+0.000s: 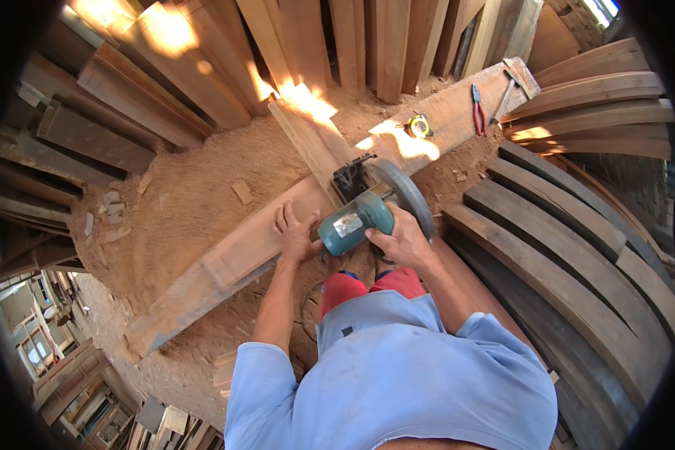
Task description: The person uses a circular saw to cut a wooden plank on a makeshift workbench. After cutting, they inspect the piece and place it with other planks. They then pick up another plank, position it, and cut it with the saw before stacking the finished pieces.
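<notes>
My right hand (pixel 403 238) is wrapped round the handle of a teal circular saw (pixel 352 223), whose grey round guard (pixel 406 191) faces right. The saw's black base rests at the right end of a reddish plank (pixel 266 232). My left hand (pixel 298 231) lies on this plank with its fingers spread, just left of the saw's motor. A shorter board (pixel 307 146) crosses the plank at an angle and meets the saw's base. The blade is hidden from this view.
Beneath the plank runs a long support board (pixel 180 304), with a yellow tape measure (pixel 418 126), red-handled pliers (pixel 478 112) and a hammer (pixel 505 101) towards its far right. Stacked timber (pixel 555 225) stands on the right, more boards (pixel 345 52) behind. Sawdust (pixel 195 195) covers the ground.
</notes>
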Tool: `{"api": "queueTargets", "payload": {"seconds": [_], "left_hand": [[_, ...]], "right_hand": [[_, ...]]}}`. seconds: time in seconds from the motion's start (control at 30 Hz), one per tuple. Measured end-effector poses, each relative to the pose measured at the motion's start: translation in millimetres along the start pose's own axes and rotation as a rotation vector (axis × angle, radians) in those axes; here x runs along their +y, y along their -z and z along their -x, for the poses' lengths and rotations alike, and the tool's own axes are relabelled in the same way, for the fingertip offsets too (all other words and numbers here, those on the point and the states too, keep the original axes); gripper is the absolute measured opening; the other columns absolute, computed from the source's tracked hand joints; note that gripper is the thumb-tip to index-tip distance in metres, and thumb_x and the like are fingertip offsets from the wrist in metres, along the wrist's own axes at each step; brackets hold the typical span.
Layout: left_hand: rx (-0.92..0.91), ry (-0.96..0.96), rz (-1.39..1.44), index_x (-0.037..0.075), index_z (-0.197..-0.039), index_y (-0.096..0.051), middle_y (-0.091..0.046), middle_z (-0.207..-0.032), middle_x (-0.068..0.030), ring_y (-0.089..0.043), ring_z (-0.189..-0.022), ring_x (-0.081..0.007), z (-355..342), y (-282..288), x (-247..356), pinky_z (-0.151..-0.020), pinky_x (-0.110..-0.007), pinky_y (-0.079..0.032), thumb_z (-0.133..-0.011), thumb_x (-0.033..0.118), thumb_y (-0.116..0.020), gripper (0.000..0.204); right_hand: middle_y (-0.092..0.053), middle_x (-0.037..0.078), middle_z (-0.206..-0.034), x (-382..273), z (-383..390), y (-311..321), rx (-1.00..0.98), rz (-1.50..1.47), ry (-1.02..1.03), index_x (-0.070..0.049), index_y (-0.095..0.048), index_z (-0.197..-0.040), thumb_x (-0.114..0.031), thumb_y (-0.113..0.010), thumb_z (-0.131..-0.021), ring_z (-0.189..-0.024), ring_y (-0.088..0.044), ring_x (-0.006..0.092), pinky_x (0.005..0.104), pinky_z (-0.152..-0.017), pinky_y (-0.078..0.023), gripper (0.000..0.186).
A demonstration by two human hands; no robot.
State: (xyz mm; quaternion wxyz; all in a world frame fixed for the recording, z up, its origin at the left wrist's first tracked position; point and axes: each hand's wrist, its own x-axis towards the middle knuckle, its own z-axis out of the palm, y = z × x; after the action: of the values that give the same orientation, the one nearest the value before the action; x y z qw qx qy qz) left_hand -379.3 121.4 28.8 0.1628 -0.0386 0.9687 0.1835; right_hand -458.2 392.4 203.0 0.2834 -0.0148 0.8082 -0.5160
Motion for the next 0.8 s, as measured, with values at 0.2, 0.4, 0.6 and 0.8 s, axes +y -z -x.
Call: {"api": "queueTargets", "payload": {"seconds": [0.2,0.4,0.6,0.8], "left_hand": [[-0.009,0.008,0.035,0.038,-0.134,-0.065,-0.016,-0.167,-0.0244,-0.008,-0.155,-0.0489,1,3,2,-0.121,-0.066,-0.014,-0.059,0.031,-0.096,0.081],[-0.018,-0.007,0.040,0.039,-0.135,-0.064,-0.014,-0.169,-0.0237,-0.006,-0.156,-0.0484,0,-1,-2,-0.120,-0.067,-0.014,-0.059,0.031,-0.096,0.083],[0.008,-0.016,0.038,0.040,-0.135,-0.063,-0.014,-0.169,-0.0241,-0.007,-0.156,-0.0484,0,-7,-7,-0.119,-0.069,-0.014,-0.059,0.031,-0.096,0.084],[-0.004,-0.013,0.034,0.040,-0.136,-0.062,-0.014,-0.168,-0.0251,-0.009,-0.155,-0.0494,0,-3,-4,-0.119,-0.069,-0.015,-0.059,0.031,-0.096,0.084]], "right_hand": [[-0.069,0.013,-0.088,23,51,41,0.070,-0.067,-0.072,0.001,-0.064,-0.112,-0.015,-0.075,-0.085,-0.082,-0.067,0.0256,0.0396,-0.080,-0.053,0.033],[-0.067,0.007,-0.095,34,67,56,0.153,-0.282,-0.259,0.002,-0.064,-0.112,-0.006,-0.073,-0.086,-0.090,-0.064,0.0170,0.0352,-0.084,-0.052,0.029],[-0.068,0.008,-0.099,53,63,58,0.181,-0.254,-0.209,0.002,-0.065,-0.114,-0.006,-0.073,-0.086,-0.092,-0.063,0.0172,0.0347,-0.085,-0.052,0.031],[-0.070,0.012,-0.098,55,58,53,0.156,-0.224,-0.156,0.002,-0.065,-0.114,-0.011,-0.074,-0.086,-0.091,-0.066,0.0227,0.0385,-0.086,-0.053,0.033]]}}
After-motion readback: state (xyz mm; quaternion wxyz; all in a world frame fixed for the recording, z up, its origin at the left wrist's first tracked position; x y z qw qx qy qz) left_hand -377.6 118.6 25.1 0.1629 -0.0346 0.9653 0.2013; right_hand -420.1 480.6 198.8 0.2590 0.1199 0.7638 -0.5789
